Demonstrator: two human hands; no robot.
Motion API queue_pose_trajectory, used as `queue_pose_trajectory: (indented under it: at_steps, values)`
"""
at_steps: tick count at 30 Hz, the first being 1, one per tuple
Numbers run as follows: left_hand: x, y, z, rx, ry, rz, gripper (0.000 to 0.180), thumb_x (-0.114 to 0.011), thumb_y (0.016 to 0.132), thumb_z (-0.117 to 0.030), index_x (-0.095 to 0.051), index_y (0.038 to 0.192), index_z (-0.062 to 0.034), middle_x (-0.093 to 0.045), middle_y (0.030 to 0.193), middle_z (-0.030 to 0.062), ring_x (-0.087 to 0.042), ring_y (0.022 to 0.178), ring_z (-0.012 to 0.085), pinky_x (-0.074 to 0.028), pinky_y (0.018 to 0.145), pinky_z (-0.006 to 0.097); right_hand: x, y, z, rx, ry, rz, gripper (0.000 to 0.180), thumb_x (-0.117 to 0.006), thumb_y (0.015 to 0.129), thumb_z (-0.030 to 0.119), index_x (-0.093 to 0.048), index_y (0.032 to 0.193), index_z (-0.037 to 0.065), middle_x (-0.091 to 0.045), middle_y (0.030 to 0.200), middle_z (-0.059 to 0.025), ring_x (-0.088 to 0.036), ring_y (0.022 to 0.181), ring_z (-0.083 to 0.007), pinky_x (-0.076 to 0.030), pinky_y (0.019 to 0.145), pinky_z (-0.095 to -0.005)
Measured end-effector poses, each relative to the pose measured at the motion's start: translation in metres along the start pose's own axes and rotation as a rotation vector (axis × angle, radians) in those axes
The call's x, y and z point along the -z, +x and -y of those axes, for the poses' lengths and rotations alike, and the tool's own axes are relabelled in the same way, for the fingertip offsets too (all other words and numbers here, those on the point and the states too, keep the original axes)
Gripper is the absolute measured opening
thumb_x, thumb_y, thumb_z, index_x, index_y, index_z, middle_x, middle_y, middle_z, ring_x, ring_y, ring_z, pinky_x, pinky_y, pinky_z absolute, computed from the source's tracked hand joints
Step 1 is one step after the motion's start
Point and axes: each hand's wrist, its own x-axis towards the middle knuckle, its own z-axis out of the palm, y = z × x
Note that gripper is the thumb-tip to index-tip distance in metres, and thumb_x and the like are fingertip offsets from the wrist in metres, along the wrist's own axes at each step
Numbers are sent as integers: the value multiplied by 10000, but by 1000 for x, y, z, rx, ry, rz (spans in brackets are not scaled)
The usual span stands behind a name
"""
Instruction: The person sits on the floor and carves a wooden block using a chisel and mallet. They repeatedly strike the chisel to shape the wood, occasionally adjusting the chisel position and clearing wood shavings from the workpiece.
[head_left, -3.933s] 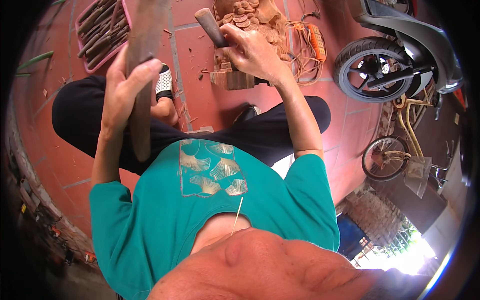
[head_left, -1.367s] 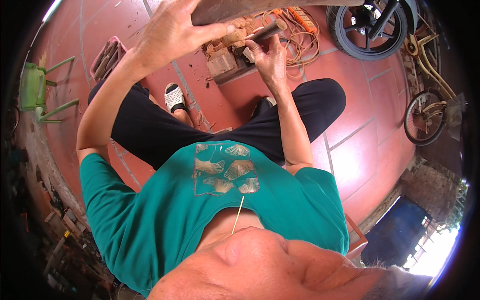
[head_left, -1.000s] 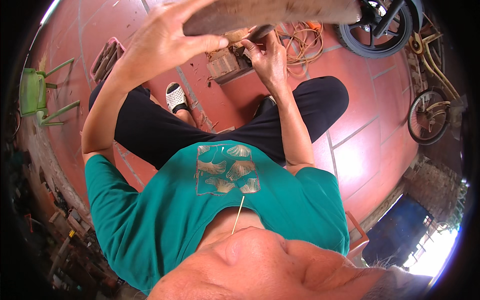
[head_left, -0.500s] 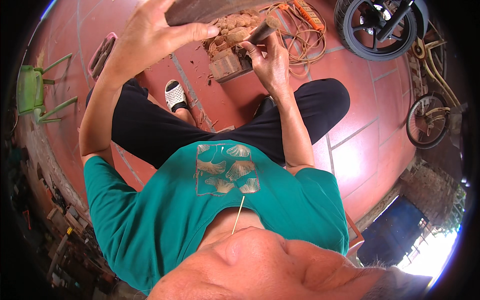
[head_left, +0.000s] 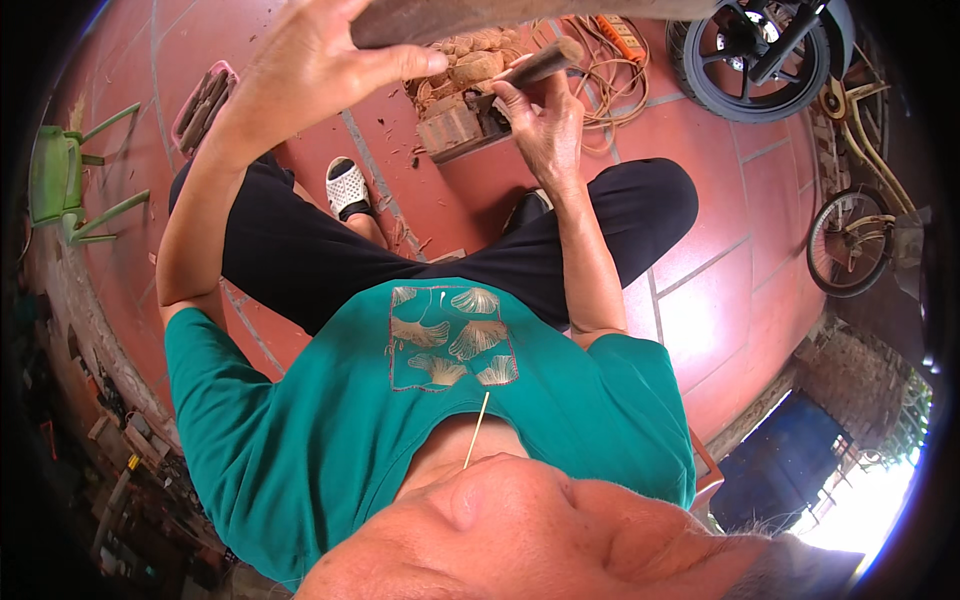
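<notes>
- Left hand (head_left: 310, 80), upper left of centre, holds a long wooden bar (head_left: 540, 12) that crosses the top edge of the frame; its thumb stretches wide below the wood, and part of the finger grip is out of view.
- Right hand (head_left: 550, 120), upper centre, pinches a round dark tool handle (head_left: 545, 63) between thumb and fingers, the butt pointing to the upper right.
- Carved wooden piece (head_left: 465, 65) lies at upper centre on the tiled floor (head_left: 600, 220), just left of the right hand, its squared block end (head_left: 448, 130) facing the lower frame. Whether the tool's tip touches it cannot be told.
- Bar and butt show a gap between them in the frame; a square meeting of the two would likely serve best, since a glancing one could twist the handle.
- That spread left thumb would probably give better control if wrapped around the bar.
- Right fingers sit below the butt, which seems sensible: they should stay out of the bar's path.
- A steady tilt of the handle, with eyes on the tip rather than the butt, should help control depth.
- Orange power strip (head_left: 618, 38) and tan cord (head_left: 603, 100), upper right of the carving, deserve clearance from the bar's far end.
</notes>
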Motion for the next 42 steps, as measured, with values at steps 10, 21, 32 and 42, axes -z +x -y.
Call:
queue_pose_trajectory:
  at_steps: [10,21,32,42]
  values:
    - [5,-1,1,-219,-57,-177,867,-876,787,-134,-435,1514,37,-583,1458,186,-606,1282,260,-458,1109,379,-4,3,4,6,-108,-5,304,-773,916,100,-614,1167,33,-764,967,-104,-756,903,-201,-588,798,-338]
    - [-1,4,-23,31,133,175,827,-828,781,-118,-464,1523,-105,-610,1420,163,-646,1216,307,-502,1064,412,-10,2,-3,219,-292,-4,268,-812,870,170,-639,1016,27,-723,846,-121,-716,758,-293,-548,676,-398]
    - [-14,-3,3,183,127,318,825,-777,735,-84,-517,1498,-256,-668,1330,125,-685,1090,385,-575,983,431,-9,5,-1,71,-151,29,227,-804,892,151,-693,1036,15,-758,918,-132,-747,824,-218,-570,720,-342]
    - [15,-11,7,276,15,2,815,-842,778,-82,-481,1508,-55,-657,1353,194,-648,1198,206,-494,1051,368,-3,-14,-9,16,12,23,238,-754,900,40,-625,1100,47,-688,920,-92,-711,853,-228,-573,760,-347]
